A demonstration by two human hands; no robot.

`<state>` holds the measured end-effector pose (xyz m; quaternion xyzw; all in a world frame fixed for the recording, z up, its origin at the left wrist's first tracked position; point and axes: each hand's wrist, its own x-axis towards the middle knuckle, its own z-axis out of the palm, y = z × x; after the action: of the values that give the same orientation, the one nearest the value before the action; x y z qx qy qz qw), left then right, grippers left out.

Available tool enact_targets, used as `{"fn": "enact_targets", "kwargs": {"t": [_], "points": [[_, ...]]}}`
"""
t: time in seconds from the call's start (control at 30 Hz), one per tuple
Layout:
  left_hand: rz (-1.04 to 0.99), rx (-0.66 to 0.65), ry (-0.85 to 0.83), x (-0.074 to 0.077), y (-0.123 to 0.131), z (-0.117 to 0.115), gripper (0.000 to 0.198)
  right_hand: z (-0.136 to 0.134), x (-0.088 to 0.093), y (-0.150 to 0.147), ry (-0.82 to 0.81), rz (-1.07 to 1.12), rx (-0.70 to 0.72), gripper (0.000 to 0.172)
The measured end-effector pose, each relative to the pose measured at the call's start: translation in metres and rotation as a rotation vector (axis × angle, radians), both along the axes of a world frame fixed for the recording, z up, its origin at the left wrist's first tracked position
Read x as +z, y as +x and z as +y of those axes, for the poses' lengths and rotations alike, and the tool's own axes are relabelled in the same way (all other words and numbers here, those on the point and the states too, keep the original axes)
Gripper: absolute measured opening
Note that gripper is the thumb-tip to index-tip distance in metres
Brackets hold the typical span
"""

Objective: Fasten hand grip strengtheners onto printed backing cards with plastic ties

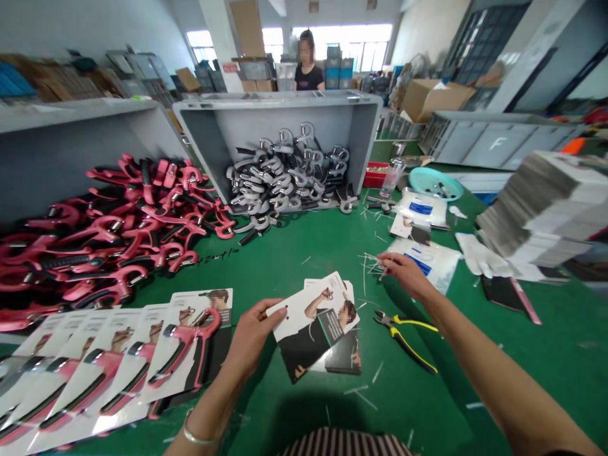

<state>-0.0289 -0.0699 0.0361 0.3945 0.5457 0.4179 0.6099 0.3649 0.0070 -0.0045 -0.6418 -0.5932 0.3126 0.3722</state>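
Note:
My left hand (251,335) pinches the near edge of a printed backing card (316,323), held just above a second card lying on the green table (304,253). My right hand (403,272) reaches out to a bunch of thin white cable ties (373,263) and its fingertips pinch at them. Yellow-handled pliers (406,335) lie under my right forearm. To my left, a row of finished cards (118,367) overlaps, each with a pink hand gripper fastened on it.
A heap of pink hand grippers (114,221) fills the left of the table. A grey crate (280,145) tipped on its side spills grey grippers. A tall stack of cards (541,209), white plastic bags (422,215) and a teal bowl (434,183) sit on the right. A person stands behind the crate.

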Motion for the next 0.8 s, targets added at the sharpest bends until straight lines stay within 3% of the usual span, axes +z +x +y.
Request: {"fn": "enact_targets", "kwargs": {"t": [0.13,0.27,0.43,0.63,0.8], "points": [[0.057,-0.097,0.033,0.001,0.007,0.003,0.039,-0.022,-0.006,0.001,-0.038,0.091,-0.027,0.049],[0.095,-0.175,0.025,-0.019,0.013,-0.009,0.039,-0.036,-0.010,-0.003,-0.167,0.005,-0.024,0.036],[0.104,-0.168,0.009,-0.031,0.005,-0.018,0.039,-0.045,-0.001,-0.017,-0.401,-0.236,0.123,0.025],[0.040,-0.134,-0.022,-0.020,0.014,-0.018,0.045,0.001,0.007,-0.047,-0.403,-0.620,0.031,0.026],[-0.193,-0.120,-0.092,-0.010,0.022,-0.020,0.046,0.037,0.006,-0.068,-0.438,-0.811,0.128,0.031]]}}
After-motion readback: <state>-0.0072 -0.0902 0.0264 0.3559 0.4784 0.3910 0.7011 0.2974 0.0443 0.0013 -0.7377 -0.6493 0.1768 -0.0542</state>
